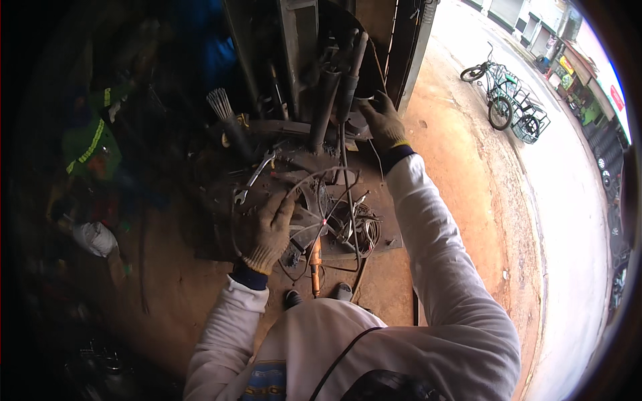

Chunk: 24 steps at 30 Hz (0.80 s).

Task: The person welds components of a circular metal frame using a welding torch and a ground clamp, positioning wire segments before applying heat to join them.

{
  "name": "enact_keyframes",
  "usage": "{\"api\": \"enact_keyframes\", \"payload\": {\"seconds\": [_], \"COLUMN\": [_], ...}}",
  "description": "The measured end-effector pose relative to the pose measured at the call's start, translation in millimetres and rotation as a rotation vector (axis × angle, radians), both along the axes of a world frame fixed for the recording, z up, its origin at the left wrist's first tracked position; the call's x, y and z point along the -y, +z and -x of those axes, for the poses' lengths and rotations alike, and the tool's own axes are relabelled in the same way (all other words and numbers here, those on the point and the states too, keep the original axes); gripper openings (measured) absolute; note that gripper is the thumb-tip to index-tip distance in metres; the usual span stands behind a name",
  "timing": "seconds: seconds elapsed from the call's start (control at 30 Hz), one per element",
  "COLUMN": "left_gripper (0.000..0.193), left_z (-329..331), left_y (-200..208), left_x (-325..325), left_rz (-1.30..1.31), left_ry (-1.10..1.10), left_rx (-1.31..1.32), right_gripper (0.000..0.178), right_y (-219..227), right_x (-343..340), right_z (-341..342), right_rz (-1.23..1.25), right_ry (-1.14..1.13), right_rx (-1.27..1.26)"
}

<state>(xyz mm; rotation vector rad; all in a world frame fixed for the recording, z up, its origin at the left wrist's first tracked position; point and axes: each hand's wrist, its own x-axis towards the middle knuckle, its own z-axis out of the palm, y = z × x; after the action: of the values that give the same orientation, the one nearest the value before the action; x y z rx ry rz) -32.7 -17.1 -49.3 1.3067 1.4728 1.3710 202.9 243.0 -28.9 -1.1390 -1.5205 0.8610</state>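
My left hand (271,234), in a knitted work glove, is closed with a grey cable (321,172) at its fingers; the cable arcs away to the right over the cluttered metal workbench (388,220). A double-ended wrench (255,176) lies just beyond that hand. My right hand (386,123), gloved too, reaches to the far right of the bench beside upright dark metal tubes (326,110). Its fingers are curled, and what they hold is hard to see. An orange-bodied power tool (315,267) sits at the bench's near edge, with cables around it.
A coil of wire (368,230) lies right of the middle. Thin rods (219,103) stand bundled in a dark holder at the back left. Metal posts (301,53) rise behind the bench. A bicycle with a sidecar (503,100) is out on the street.
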Motion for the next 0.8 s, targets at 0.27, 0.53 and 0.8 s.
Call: {"api": "enact_keyframes", "payload": {"seconds": [0.27,0.53,0.8], "left_gripper": [0.040,0.047,0.045], "left_z": [45.5,90.2,103.6], "left_y": [115.9,110.9,91.8], "left_x": [66.5,138.4,156.3], "left_rz": [-0.138,-0.204,-0.136], "left_ry": [0.250,0.490,0.447], "left_rx": [0.184,0.168,0.239], "right_gripper": [0.046,0.040,0.046], "right_y": [-153.6,-170.5,-91.1], "right_x": [186.2,291.3,233.7], "right_z": [-50.7,7.0,97.0], "right_rz": [0.500,0.238,0.315], "right_ry": [-0.093,0.114,0.594], "right_rx": [-0.382,0.068,0.731]}}
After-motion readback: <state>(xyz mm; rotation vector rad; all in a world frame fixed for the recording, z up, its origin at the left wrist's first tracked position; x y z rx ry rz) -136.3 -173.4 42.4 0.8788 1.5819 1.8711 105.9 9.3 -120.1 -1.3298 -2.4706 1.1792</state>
